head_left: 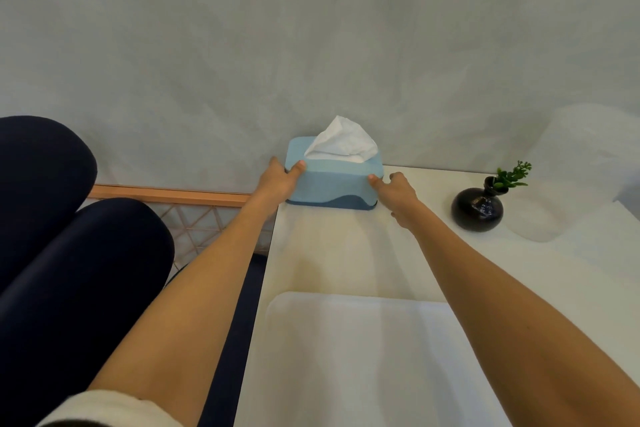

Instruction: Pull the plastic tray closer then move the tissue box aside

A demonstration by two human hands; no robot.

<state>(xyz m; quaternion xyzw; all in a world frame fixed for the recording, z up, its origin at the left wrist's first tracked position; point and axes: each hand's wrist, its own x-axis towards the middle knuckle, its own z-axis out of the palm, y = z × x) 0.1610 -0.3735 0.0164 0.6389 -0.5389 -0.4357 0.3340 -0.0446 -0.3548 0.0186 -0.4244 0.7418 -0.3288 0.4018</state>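
Tissue box (334, 177): you hold it between both hands at the far left corner of the white table (346, 253), close to the grey wall (311, 45). Your left hand (282, 180) wraps the box's left end, thumb laid over the top front edge and the other fingers hidden behind the box. Your right hand (398, 192) is at the right end, thumb tip pressed on the front right corner; whether the remaining fingers of that hand touch the box cannot be determined. Both forearms are extended forward and are bare. A white tissue (343, 144) stands up out of the opening in the top of the box. The box is light blue with a darker blue band along its base, and it rests flat on the table.

Plastic tray (363, 357): translucent white, lying on the near part of the table between your forearms, well apart from the box. Your right forearm crosses over its right side.

A black round vase (477, 211) holding a green sprig (512, 175) stands to the right of the box, near your right hand but not touching it. Dark blue cushions (69, 253) lie to the left of the table.
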